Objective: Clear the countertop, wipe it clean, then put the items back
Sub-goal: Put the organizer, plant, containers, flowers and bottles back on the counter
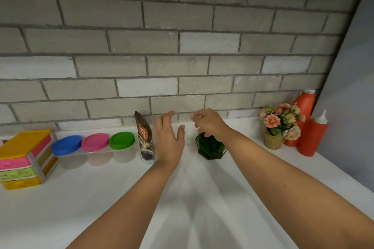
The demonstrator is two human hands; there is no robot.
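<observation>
Hands (169,139) (209,124) near dark-framed, green-filled terrarium (211,147).

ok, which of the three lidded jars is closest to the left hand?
The green-lidded jar, rightmost in the row, beside the brown pouch; the pink-lidded jar and blue-lidded jar sit farther left.

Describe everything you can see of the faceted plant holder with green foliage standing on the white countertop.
The faceted plant holder is a small vessel with a dark frame and seemingly clear panels, filled with dense green foliage. It stands upright on the white countertop, near the brick wall, apart from the brown pouch on one side and the flower pot on the other. The right hand hangs over its top, fingers loosely curled; whether it touches the foliage cannot be told.
</observation>
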